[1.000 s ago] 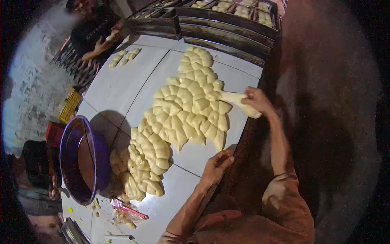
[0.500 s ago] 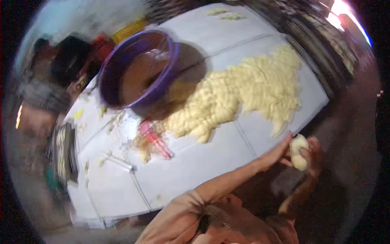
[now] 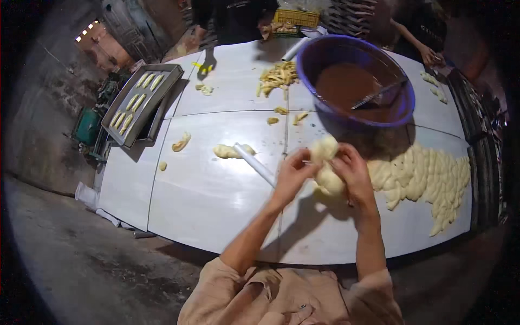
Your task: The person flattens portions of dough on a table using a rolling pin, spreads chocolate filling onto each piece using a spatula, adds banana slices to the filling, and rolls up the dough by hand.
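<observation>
Above the middle of the table, my left hand (image 3: 295,172) and my right hand (image 3: 353,172) both grip a pale piece of dough (image 3: 329,179), their fingers bent around its sides. It bulges above and below the fingers. To the right of my right hand spreads a large mass of pale dough pieces (image 3: 414,176) lying close together. On the table left of my left hand is a white rod (image 3: 255,166), its far end resting over a lump of dough (image 3: 223,151). Farther left lie a small stuffed-looking piece (image 3: 181,142) and a little dough ball (image 3: 162,166).
A purple tub (image 3: 410,100) of brown paste stands at the far right of the white table (image 3: 216,200). Cut strips (image 3: 279,77) lie beside it. At far left a metal tray (image 3: 176,73) holds several dough pieces. Other people's hands (image 3: 430,56) show at the far edge.
The view has swung left, bringing the tray and the other people into sight. My hands have moved from beyond the table's edge to above its middle, still holding dough.
</observation>
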A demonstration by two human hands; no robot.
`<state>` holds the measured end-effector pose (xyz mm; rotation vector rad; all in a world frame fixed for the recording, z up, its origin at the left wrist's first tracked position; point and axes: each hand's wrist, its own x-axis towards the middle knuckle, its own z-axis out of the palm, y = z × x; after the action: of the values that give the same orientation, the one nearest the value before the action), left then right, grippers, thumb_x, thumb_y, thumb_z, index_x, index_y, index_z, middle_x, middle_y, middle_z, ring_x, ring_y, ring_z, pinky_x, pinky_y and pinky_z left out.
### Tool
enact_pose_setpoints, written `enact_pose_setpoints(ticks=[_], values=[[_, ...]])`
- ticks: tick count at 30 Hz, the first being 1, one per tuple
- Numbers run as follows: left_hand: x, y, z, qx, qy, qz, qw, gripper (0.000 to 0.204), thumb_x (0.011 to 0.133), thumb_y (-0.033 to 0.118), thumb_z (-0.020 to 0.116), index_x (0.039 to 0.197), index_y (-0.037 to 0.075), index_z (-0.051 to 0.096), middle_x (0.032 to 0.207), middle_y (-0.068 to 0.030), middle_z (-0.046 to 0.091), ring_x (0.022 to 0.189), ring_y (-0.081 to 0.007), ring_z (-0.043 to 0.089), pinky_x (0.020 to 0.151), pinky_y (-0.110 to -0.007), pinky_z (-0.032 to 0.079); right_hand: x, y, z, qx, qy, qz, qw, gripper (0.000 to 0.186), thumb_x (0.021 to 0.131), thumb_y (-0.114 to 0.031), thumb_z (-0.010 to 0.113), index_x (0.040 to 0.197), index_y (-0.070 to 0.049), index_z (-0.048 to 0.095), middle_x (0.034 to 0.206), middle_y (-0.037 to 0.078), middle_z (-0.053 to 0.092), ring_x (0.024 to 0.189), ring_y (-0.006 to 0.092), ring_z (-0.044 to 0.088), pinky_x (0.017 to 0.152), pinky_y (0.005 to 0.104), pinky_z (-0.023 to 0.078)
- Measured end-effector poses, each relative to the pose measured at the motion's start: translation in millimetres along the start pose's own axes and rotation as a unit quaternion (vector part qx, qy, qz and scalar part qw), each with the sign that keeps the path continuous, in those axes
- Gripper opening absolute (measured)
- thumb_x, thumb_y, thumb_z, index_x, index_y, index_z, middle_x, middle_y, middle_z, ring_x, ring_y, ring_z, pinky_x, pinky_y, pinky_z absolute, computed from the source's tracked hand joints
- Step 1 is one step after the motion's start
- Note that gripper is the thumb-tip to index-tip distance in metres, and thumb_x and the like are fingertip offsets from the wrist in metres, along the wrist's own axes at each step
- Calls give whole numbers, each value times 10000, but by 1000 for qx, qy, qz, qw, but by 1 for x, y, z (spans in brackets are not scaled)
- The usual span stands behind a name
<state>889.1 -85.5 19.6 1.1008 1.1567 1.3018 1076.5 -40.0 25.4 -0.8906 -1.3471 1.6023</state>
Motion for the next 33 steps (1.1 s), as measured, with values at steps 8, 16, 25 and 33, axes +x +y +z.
enact_pose_setpoints(ticks=[8, 16, 25, 33], values=[[61, 26, -244, 94, 294, -1, 951, 872, 887, 379, 791, 1547, -4, 370, 1391, -259, 564, 1177, -274, 619, 881, -385, 548, 219, 58, 159, -295, 33, 15, 955, 686, 851, -389, 776, 1390, -36, 541, 1369, 226, 557, 1246, 329, 574, 1011, 432, 483], [4, -7, -245, 147, 231, -65, 960, 630, 995, 262, 661, 1531, 25, 428, 1501, -179, 502, 1285, -257, 559, 1020, -377, 478, 145, 90, 100, -274, 46, -58, 959, 368, 909, -238, 740, 1191, -5, 694, 1106, 140, 731, 1034, 248, 697, 916, 368, 542], [-13, -8, -68, 180, 60, -78, 979, 498, 1016, 293, 619, 1429, 22, 558, 1407, -120, 597, 1246, -231, 570, 1019, -403, 445, -87, 56, -124, -215, 287, 3, 934, 221, 996, -122, 661, 1147, 34, 701, 992, 87, 748, 873, 148, 700, 786, 306, 573], [14, -35, 209, 150, -228, -103, 956, 424, 987, 114, 658, 1376, -35, 582, 1285, -125, 652, 1138, -210, 619, 976, -332, 500, -305, 40, -386, -210, 637, 60, 739, 318, 983, -266, 674, 1152, 2, 706, 1032, 77, 729, 874, 155, 687, 745, 314, 551]])
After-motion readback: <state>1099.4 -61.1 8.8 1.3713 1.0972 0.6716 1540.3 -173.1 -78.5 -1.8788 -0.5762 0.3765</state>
